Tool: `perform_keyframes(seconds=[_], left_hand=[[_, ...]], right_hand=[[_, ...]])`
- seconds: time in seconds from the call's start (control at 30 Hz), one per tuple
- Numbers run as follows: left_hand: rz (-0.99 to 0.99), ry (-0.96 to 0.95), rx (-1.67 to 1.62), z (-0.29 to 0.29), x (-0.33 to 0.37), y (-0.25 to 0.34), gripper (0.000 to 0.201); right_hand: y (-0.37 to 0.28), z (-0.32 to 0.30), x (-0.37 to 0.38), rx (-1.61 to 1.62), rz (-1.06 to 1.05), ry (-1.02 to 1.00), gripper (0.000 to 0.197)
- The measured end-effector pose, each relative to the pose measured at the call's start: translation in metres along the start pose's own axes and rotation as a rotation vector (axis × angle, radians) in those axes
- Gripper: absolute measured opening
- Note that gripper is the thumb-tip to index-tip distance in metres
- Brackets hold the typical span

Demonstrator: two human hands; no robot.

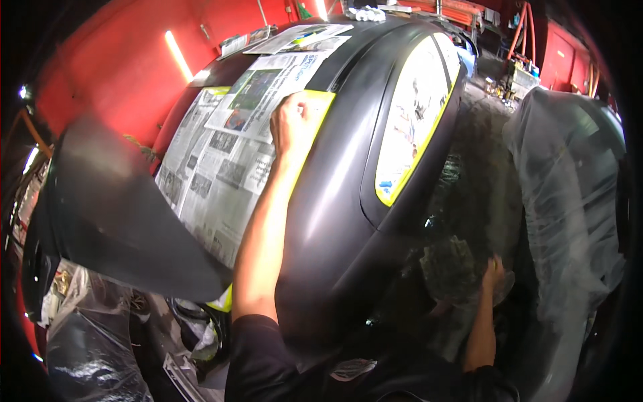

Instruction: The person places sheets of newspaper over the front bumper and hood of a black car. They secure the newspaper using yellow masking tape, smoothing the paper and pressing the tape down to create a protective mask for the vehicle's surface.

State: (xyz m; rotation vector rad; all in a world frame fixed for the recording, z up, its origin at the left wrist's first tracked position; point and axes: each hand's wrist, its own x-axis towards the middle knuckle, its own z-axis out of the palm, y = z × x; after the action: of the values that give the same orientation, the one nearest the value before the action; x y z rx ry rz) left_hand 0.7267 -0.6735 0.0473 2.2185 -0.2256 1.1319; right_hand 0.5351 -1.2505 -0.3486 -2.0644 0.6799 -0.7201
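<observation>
My left hand [292, 126] is at the upper corner of the newspaper-covered window, its fingers curled against the yellow masking tape [320, 107]. What the fingertips may pinch is hidden. Newspaper sheets [221, 164] cover the glass, with yellow tape showing along parts of their edges. Around them lies the matte black car body [328, 194]. Low on the right, away from the car, my right hand [493, 273] hangs with its fingers closed. A small yellowish bit shows at them, too unclear to name.
A dark raised panel [120, 208] stands left of the papered window. The side window [415, 114] is covered and edged in yellow tape. To the right stands a large plastic-draped object [569, 201]. Plastic sheeting [94, 342] hangs at the lower left; red walls [107, 80] rise behind.
</observation>
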Motion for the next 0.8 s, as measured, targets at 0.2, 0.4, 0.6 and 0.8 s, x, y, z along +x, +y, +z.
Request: perform_keyframes(seconds=[0.2, 0.4, 0.6, 0.8], left_hand=[[0.058, -0.106, 0.202, 0.05, 0.065, -0.038, 0.036], [0.081, -0.115, 0.33, 0.083, 0.134, -0.058, 0.042], [-0.163, -0.194, 0.356, 0.099, 0.162, -0.066, 0.054], [-0.143, -0.155, 0.42, 0.107, 0.184, -0.08, 0.05]], right_hand=[[-0.412, 0.112, 0.064, 0.35, -0.768, -0.259, 0.033], [-0.649, 0.266, 0.143, 0.196, -1.401, -0.023, 0.048], [-0.726, 0.362, 0.191, -0.142, -1.371, -0.362, 0.031], [-0.769, 0.397, 0.259, 0.458, -1.236, -0.409, 0.021]])
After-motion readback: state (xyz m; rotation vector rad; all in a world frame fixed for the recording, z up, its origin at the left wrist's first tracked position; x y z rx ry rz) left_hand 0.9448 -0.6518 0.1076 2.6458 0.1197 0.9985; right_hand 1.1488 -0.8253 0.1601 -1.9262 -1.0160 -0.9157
